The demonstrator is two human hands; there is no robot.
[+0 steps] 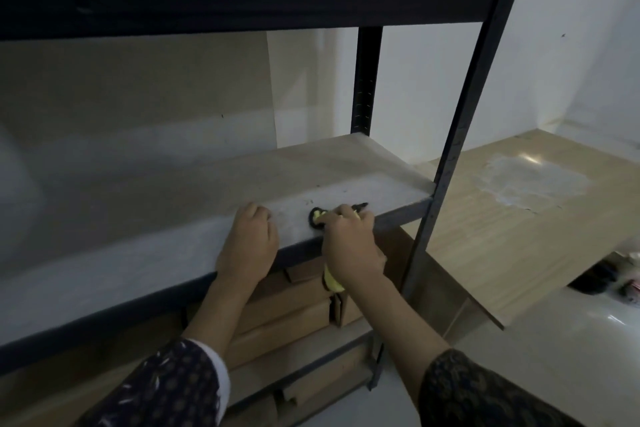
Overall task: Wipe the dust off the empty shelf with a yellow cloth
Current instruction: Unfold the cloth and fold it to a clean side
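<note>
right hand gripping yellow cloth on shelf front edge | left hand resting alongside, holding nothing | shelf running 8-to-2 o'clock, bulk lying at cloth's 10 o'clock

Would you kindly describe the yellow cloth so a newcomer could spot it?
On the metal rack, find the pale empty shelf. Near its front right edge, the right hand grips the yellow cloth. Its bright yellow with black trim stands out from brown cardboard boxes below.

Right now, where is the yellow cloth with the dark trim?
In the head view, the yellow cloth is gripped in the right hand at the front edge of the pale wooden shelf, near its right end, just right of the left hand.
</note>
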